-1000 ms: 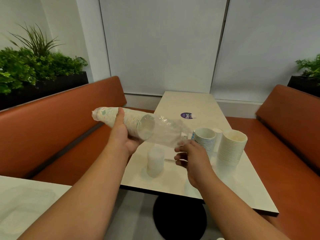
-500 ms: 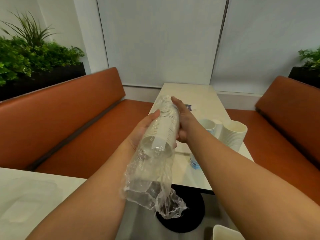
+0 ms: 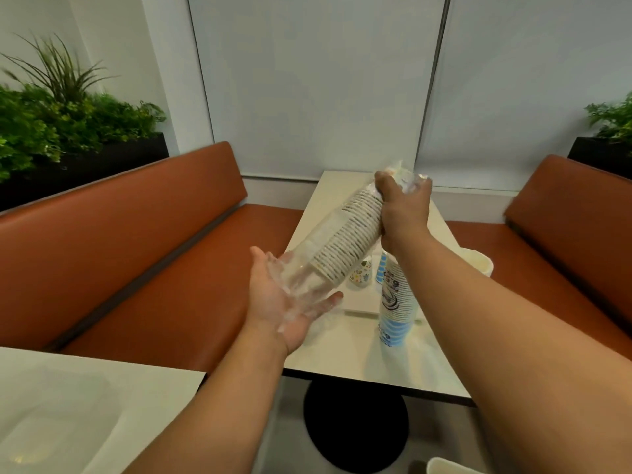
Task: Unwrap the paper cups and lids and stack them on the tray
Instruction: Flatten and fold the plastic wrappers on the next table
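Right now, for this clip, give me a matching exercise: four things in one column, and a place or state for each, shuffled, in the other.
Things:
1. sleeve of cups
2. left hand
3. blue-printed cup stack
4. right hand

States:
A. open, palm up, under the loose wrap end
B. grips the sleeve's upper end
C. held tilted in the air, clear wrap on it
D. stands on the table

Pairs: 1-C, 2-A, 3-D, 4-B
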Demonstrator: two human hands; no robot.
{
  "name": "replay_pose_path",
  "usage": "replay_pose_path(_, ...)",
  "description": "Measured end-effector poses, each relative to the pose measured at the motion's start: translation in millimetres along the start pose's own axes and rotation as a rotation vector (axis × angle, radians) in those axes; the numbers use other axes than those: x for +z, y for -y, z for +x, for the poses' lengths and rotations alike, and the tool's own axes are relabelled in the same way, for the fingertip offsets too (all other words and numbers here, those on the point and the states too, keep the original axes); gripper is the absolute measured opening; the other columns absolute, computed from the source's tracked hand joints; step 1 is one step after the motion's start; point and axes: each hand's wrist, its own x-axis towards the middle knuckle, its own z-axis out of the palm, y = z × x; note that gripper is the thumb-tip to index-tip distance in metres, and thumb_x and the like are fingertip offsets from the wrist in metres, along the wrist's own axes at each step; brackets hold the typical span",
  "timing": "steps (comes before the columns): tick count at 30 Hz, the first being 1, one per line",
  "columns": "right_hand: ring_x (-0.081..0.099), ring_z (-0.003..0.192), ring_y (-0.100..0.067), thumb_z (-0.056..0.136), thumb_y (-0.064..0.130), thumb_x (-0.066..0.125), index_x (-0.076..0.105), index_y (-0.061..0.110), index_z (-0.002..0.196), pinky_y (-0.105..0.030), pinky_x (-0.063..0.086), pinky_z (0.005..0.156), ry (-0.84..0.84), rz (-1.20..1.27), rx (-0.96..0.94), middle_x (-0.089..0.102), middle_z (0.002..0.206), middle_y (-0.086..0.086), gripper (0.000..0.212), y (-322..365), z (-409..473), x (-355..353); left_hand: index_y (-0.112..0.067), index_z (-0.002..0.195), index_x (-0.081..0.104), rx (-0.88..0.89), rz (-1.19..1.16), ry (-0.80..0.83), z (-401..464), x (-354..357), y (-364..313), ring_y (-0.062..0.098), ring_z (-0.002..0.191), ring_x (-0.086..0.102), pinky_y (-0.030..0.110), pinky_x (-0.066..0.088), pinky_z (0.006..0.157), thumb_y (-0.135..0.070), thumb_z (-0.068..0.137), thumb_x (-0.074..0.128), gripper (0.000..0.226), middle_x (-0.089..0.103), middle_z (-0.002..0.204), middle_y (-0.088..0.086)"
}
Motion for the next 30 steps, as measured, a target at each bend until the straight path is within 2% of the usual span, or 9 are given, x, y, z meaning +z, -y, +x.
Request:
replay_pose_path(5, 0.063, 0.074, -0.02, 0.094, 0.041, 0.06, 0.037, 0.024, 0.072, -0.035, 0.053, 0.069, -0.02, -0.295, -0.317, 0.055, 0.075, 0.001, 0.036, 10.0, -2.1, 14.3, -0.019, 0.12, 0.065, 0.01, -0.079, -0.056, 1.6, 15.6, 23.4, 0.038, 0.107, 0.058, 0.044, 0.056, 0.078, -0.073, 0.091, 0.032, 0.069, 0.065, 0.121, 0.021)
replay_pose_path(8, 0.039, 0.061, -0.013, 0.101, 0.034, 0.049, 0.028, 0.021, 0.066, -0.018, 0.034, 0.055, -0.145, -0.425, -0.445, 0.037, 0.063, 0.005, 0.043, 18.9, -0.4, 15.7, -0.017, 0.117, 0.069, 0.003, -0.121, -0.089, -0.5, 6.3, 32.0, 0.034, 0.101, 0.058, 0.041, 0.055, 0.077, -0.066, 0.091, 0.044, 0.061, 0.066, 0.118, 0.017)
replay_pose_path(13, 0.042, 0.061, -0.009, 0.096, 0.052, 0.052, 0.035, 0.02, 0.071, -0.013, 0.038, 0.057, -0.084, -0.364, -0.411, 0.043, 0.068, 0.004, 0.044, 33.1, -9.8, 17.6, -0.014, 0.101, 0.072, -0.03, -0.184, 0.001, -9.3, -10.6, 44.6, 0.03, 0.087, 0.057, 0.029, 0.051, 0.056, -0.057, 0.075, 0.058, 0.051, 0.062, 0.106, 0.017)
replay_pose_path(16, 0.065, 0.091, -0.017, 0.069, 0.068, 0.074, 0.047, 0.025, 0.103, -0.039, 0.057, 0.084, 0.177, -0.097, -0.157, 0.062, 0.101, -0.001, 0.061, 24.8, -18.3, 14.4, -0.015, 0.09, 0.078, 0.008, -0.196, 0.067, -8.1, -15.0, 40.0, 0.029, 0.083, 0.058, 0.027, 0.05, 0.052, -0.05, 0.077, 0.057, 0.043, 0.065, 0.1, 0.016)
replay_pose_path(19, 0.07, 0.099, -0.03, 0.068, 0.041, 0.086, 0.048, 0.018, 0.119, -0.053, 0.056, 0.089, 0.398, -0.057, 0.047, 0.064, 0.118, -0.014, 0.068, 6.9, -32.8, 12.7, -0.014, 0.09, 0.08, 0.027, -0.208, 0.079, -5.3, -13.5, 36.1, 0.029, 0.085, 0.058, 0.027, 0.052, 0.053, -0.055, 0.079, 0.056, 0.049, 0.067, 0.1, 0.017)
replay_pose_path(21, 0.071, 0.09, -0.029, 0.081, 0.029, 0.08, 0.054, 0.017, 0.107, -0.057, 0.056, 0.087, 0.369, -0.081, -0.011, 0.068, 0.104, -0.013, 0.039, 2.4, -35.9, 14.7, -0.015, 0.097, 0.079, 0.024, -0.17, 0.107, -3.4, -15.4, 38.2, 0.029, 0.088, 0.059, 0.027, 0.052, 0.053, -0.064, 0.074, 0.061, 0.057, 0.067, 0.104, 0.017)
replay_pose_path(23, 0.07, 0.086, -0.027, 0.086, 0.039, 0.073, 0.055, 0.024, 0.093, -0.055, 0.057, 0.085, 0.317, -0.127, -0.143, 0.067, 0.093, -0.008, 0.024, 9.5, -36.7, 17.5, -0.014, 0.106, 0.076, 0.01, -0.117, 0.154, -3.5, -20.5, 42.4, 0.031, 0.092, 0.061, 0.029, 0.054, 0.054, -0.067, 0.052, 0.082, 0.075, 0.068, 0.108, 0.015)
replay_pose_path(26, 0.062, 0.069, -0.023, 0.087, 0.057, 0.062, 0.049, 0.016, 0.078, -0.052, 0.056, 0.078, 0.2, -0.255, -0.303, 0.059, 0.074, -0.006, 0.044, 19.5, -32.6, 21.0, -0.01, 0.109, 0.075, -0.01, -0.041, 0.232, -3.8, -29.3, 46.1, 0.032, 0.092, 0.065, 0.03, 0.057, 0.06, -0.05, 0.028, 0.098, 0.093, 0.069, 0.11, 0.014)
replay_pose_path(30, 0.058, 0.067, -0.032, 0.09, 0.058, 0.053, 0.045, 0.021, 0.069, -0.049, 0.053, 0.07, 0.032, -0.24, -0.365, 0.055, 0.068, -0.008, 0.044, 28.6, -27.1, 19.3, -0.007, 0.12, 0.065, -0.011, 0.078, 0.272, -5.2, -34.0, 47.8, 0.031, 0.089, 0.067, 0.033, 0.058, 0.066, -0.035, 0.034, 0.101, 0.097, 0.068, 0.111, 0.017)
